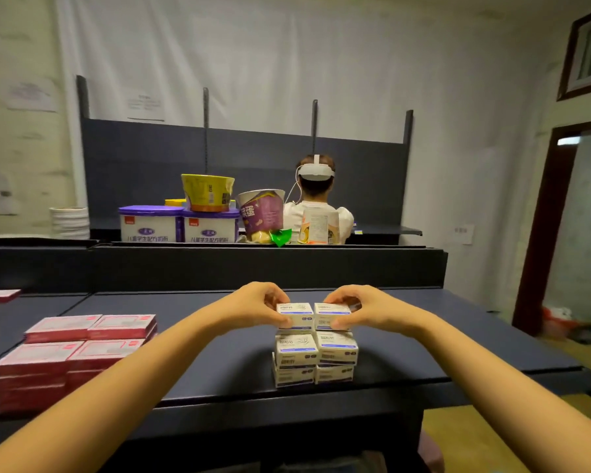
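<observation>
Small white boxes with blue stripes are stacked in two columns (316,356) on the dark blue shelf (219,353), near its front edge. My left hand (258,302) grips the top left box (296,315), thumb on its front and fingers curled over its back. My right hand (359,303) grips the top right box (331,315) the same way. The two top boxes sit side by side, touching, on top of the stack.
Stacks of flat red-and-white boxes (75,353) lie on the shelf's left part. On the higher shelf behind stand two purple-lidded tubs (178,225), a yellow bowl (207,192), a purple cup (261,213) and a white bottle (318,223). A person with a white headset (316,192) sits beyond.
</observation>
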The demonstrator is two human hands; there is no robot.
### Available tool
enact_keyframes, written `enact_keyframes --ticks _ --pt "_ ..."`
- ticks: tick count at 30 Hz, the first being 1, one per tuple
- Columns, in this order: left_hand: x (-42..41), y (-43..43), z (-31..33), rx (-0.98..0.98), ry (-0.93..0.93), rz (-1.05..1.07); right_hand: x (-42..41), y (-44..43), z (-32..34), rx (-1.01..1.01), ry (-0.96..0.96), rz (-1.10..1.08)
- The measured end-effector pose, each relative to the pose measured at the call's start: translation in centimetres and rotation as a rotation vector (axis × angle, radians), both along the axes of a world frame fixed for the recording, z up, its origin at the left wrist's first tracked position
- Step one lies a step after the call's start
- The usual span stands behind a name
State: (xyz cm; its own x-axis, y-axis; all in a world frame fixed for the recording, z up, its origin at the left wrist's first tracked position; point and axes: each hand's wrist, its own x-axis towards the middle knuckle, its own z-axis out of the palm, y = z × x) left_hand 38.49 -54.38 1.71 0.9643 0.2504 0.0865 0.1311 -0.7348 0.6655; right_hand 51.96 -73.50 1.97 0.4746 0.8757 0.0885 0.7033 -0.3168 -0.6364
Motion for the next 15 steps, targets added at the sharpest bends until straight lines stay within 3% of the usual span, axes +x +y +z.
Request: enact_keyframes --ticks 9,15 --pt "-0.6 -1.6 -0.4 0.015 -0.044 0.089 0.7 0.0 0.0 -0.032 -0.019 0.067" --pt "-2.8 -1.4 0.7 -0.032 -0.112 0.152 -0.5 1.0 1.7 0.086 -0.056 0.049"
